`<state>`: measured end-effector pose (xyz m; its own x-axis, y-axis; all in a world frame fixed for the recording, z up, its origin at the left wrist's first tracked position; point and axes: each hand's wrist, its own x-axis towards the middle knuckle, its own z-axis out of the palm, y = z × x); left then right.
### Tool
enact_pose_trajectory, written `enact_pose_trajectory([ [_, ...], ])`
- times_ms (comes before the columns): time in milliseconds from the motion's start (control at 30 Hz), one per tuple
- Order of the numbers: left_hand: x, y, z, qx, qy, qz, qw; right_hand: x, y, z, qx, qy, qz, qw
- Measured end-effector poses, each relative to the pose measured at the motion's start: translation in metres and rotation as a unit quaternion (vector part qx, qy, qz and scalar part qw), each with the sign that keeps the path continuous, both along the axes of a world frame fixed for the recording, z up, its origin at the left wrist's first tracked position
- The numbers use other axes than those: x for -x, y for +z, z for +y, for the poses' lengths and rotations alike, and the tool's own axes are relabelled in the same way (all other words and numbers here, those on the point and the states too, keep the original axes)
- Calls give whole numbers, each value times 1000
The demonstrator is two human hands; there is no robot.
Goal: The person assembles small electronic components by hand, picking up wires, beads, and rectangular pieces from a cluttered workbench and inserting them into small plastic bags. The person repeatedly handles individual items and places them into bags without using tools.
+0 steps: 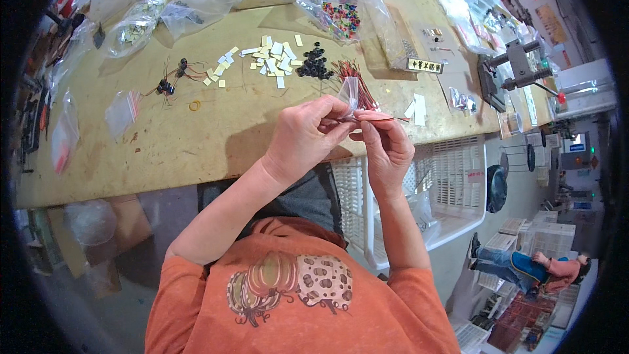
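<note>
Above the front edge of the table, my two hands meet fingertip to fingertip. My left hand (306,130) is closed in a pinch, with a small clear plastic bag (350,90) rising from its fingertips; the exact grip is partly hidden. Thumb and fingers of my right hand (388,147) pinch a thin red-and-black wire (392,118), whose end sticks out to the right. Just beyond them lies a bundle of red and black wires (367,95). Left of the bundle are a heap of small round black parts (314,65) and scattered white and pale yellow rectangular pieces (270,59).
Clear bags of coloured parts (341,19) line the table's (196,157) far side. Small zip bags (122,115) and wired black parts (165,86) lie left. A metal bench fixture (517,69) stands right. Below the edge is a white plastic basket (452,157). Another person (531,269) is farther right.
</note>
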<state>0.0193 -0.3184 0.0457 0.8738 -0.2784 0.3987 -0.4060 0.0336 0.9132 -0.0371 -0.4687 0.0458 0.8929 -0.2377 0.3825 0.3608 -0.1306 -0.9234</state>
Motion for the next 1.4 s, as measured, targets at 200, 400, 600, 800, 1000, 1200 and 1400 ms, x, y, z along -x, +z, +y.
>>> enact_pose_trajectory([
  [200, -3, -5, -5, 39, 5, 41, 998, -3, -4, -4, 100, -14, -35, 994],
  [400, 2, -6, 30, 45, 72, 19, 996, -31, 7, -45, -33, -155, 15, 987],
  [600, 14, 3, 57, 112, 60, 93, 988, -54, 14, -63, 156, -161, 153, 962],
  [800, 24, -6, 71, 157, 43, 128, 978, -27, 38, -4, 10, 45, 192, 980],
  [1000, 32, -7, 82, 159, -28, 201, 966, -10, 31, 35, -262, 170, 171, 934],
  [1200, 33, 1, 100, 34, -11, 143, 989, -12, 34, 30, -305, 173, 103, 931],
  [1400, 32, 8, 112, -243, 70, -176, 951, -15, 58, 23, -241, 196, 70, 948],
])
